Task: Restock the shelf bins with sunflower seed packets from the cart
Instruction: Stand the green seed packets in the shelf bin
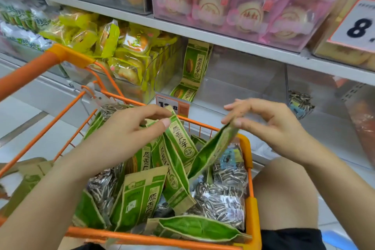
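Over the orange wire cart (248, 148), the left hand (125, 134) pinches one green paper sunflower seed packet (180, 138) and the right hand (272, 126) pinches another (211, 152) by its top edge. Such light fingertip grips could let either packet slip back into the cart before reaching the clear shelf bin (233, 79).

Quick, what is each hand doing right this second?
Left hand: pinches the top of a green seed packet above the cart.
Right hand: pinches the top edge of another green packet.
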{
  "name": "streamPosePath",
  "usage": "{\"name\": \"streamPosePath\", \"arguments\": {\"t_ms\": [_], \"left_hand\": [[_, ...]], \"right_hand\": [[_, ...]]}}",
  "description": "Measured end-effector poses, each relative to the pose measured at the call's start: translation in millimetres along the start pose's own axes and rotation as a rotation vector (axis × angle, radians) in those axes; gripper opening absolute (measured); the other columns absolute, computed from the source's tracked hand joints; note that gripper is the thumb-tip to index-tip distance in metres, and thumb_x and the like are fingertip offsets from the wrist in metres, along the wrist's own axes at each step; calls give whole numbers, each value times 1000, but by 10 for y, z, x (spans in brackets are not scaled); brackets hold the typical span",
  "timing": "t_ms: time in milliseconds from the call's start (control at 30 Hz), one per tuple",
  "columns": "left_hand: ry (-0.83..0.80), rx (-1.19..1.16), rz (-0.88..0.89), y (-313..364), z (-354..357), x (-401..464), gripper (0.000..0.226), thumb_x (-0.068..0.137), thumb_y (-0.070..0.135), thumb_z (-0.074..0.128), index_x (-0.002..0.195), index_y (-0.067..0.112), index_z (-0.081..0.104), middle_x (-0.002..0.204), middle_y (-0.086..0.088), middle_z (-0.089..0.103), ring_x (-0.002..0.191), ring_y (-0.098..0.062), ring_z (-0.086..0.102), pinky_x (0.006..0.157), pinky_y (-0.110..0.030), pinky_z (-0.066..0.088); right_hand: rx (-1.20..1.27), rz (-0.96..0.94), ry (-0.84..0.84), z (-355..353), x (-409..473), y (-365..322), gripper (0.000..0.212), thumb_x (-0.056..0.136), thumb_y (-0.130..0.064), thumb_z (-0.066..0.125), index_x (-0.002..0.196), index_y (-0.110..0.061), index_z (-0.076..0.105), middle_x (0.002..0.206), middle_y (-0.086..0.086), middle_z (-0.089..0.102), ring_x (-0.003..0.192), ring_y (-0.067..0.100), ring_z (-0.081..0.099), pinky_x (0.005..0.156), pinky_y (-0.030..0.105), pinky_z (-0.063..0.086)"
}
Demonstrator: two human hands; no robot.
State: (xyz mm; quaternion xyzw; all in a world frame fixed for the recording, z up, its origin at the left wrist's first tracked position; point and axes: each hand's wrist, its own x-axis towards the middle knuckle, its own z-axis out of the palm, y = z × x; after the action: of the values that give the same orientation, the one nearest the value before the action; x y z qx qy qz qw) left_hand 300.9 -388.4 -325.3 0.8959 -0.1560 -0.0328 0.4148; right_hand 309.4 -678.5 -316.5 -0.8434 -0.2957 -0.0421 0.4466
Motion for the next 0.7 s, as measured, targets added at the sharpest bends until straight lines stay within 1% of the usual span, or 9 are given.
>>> {"name": "streamPosePath", "arguments": {"t_ms": [100,200,333,433,500,533,600,667,700], "left_hand": [[-141,-218,-15,147,72,41,50,77,69,45,116,42,61,115,26,63,108,9,56,96,-27,44],[-303,-340,15,278,155,72,45,81,60,55,118,36,62,117,14,65,107,-1,61,92,-29,50],[-185,-414,-41,276,125,89,26,83,30,69,108,25,67,101,8,73,91,-9,70,85,-36,56],[-33,-508,-177,197,-10,124,22,75,28,72,94,16,71,84,-4,75,77,-21,73,78,-49,57],[83,-364,-156,145,-144,152,24,75,35,77,90,18,73,78,-2,75,72,-19,72,74,-48,57],[144,-221,-104,130,-211,159,25,75,41,76,89,20,73,75,1,74,70,-13,70,72,-44,56],[231,97,34,139,-330,162,23,80,45,69,89,24,72,65,5,68,61,-4,60,63,-35,51],[263,337,159,191,-394,150,24,82,49,59,90,29,69,60,8,62,59,-7,56,59,-34,49],[262,417,208,232,-402,137,25,80,50,55,91,31,68,57,10,59,58,-11,55,58,-35,49]], "right_hand": [[100,-1,127,63,202,-163,5,85,-29,65,80,-29,66,76,-8,68,72,5,62,66,23,49],[197,25,227,123,419,-255,7,84,-19,63,80,-25,66,67,-12,65,63,2,57,58,17,43],[255,61,413,190,590,-215,6,85,-19,63,81,-21,67,67,-11,66,62,2,58,58,16,43],[332,165,450,199,608,-155,7,89,-11,64,88,-18,67,72,-8,70,66,5,63,62,19,47],[129,136,406,176,602,-171,18,87,-20,68,103,-26,62,89,-16,70,85,2,63,76,20,48],[-88,81,382,160,609,-198,32,85,-31,70,113,-32,55,104,-21,64,99,0,59,87,21,45],[-520,-106,276,162,656,-301,61,78,-53,66,131,-33,44,125,-15,53,122,7,47,107,28,31],[-763,-254,120,252,689,-389,69,74,-62,57,133,-25,49,123,-6,59,123,19,51,109,40,29],[-835,-277,63,321,684,-433,67,75,-63,53,130,-25,52,113,-5,64,111,22,60,99,41,41]]}}
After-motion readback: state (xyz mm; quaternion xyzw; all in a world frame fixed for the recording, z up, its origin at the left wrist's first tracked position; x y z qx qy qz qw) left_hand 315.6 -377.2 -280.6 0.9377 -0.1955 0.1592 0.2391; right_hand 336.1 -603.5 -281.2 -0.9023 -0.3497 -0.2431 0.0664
